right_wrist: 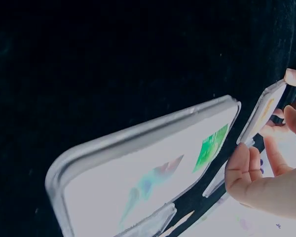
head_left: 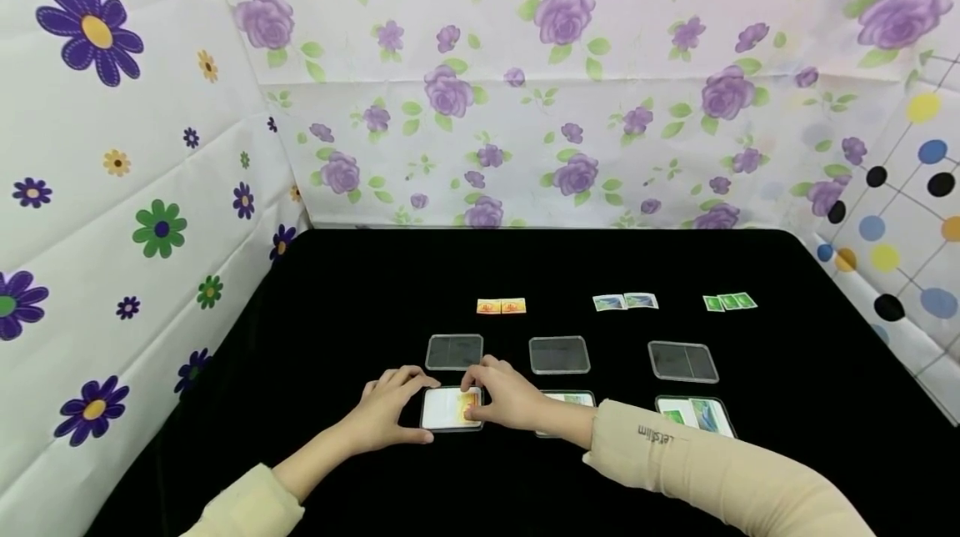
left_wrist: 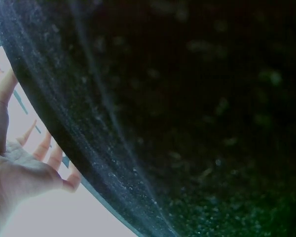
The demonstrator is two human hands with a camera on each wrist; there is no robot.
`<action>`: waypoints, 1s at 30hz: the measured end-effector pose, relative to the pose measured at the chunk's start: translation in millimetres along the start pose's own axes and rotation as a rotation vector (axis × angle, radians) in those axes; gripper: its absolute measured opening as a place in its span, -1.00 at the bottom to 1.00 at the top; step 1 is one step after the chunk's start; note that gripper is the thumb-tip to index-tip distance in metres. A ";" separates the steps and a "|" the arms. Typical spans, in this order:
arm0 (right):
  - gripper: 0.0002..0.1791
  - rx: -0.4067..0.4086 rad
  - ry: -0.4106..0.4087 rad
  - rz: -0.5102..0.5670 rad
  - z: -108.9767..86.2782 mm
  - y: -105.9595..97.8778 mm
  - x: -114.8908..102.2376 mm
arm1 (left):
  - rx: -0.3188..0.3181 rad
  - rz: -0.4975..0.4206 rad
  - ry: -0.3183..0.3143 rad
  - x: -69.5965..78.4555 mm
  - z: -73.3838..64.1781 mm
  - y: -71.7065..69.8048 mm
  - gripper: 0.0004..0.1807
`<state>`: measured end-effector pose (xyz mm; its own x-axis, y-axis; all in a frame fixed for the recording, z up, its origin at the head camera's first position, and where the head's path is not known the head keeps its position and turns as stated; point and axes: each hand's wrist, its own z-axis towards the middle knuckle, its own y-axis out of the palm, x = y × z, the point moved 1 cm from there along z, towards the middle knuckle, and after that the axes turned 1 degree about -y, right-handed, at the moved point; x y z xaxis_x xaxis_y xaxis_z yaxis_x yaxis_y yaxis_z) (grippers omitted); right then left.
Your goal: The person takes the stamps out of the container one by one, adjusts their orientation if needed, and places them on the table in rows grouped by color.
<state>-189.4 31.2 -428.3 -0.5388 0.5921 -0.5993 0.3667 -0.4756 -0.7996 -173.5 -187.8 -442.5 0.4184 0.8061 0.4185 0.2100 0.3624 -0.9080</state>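
Observation:
A clear-rimmed case with a white insert point(head_left: 441, 409) lies at the front left of the black table, an orange stamp-like card point(head_left: 468, 406) at its right side. My left hand point(head_left: 386, 412) spreads around the case's left side, index finger at the top corner and thumb near the lower one. Extended fingers show on the left hand point(left_wrist: 34, 158) in the left wrist view. My right hand point(head_left: 506, 395) pinches the orange card by its top and bottom edges, over the case. In the right wrist view, the right hand point(right_wrist: 271, 185) has curled fingers beside the case point(right_wrist: 262, 112).
A middle case point(head_left: 566, 398), partly behind the right forearm, and a right case point(head_left: 696, 414) hold green and blue cards. Three transparent lids point(head_left: 454, 353) form a row behind. Farther back lie orange cards point(head_left: 501, 306), blue cards point(head_left: 625, 302) and green cards point(head_left: 730, 302).

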 end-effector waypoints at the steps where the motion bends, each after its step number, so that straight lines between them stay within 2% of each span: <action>1: -0.66 -0.003 0.009 0.006 0.5 1.7 0.1 | -0.002 -0.002 -0.003 0.0 -0.2 0.3 -0.29; 7: -0.60 0.004 0.037 0.015 1.7 7.7 -2.0 | 0.001 -0.002 0.000 -0.6 -0.6 0.5 -0.29; 30: -0.66 0.064 0.086 -0.032 3.9 12.5 -1.7 | 0.001 0.009 -0.008 -1.0 0.8 0.7 -0.28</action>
<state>-186.8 21.8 -437.1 -0.4814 0.6603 -0.5764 0.2995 -0.4942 -0.8162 -174.5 -188.0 -443.6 0.4135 0.8129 0.4102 0.2053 0.3556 -0.9118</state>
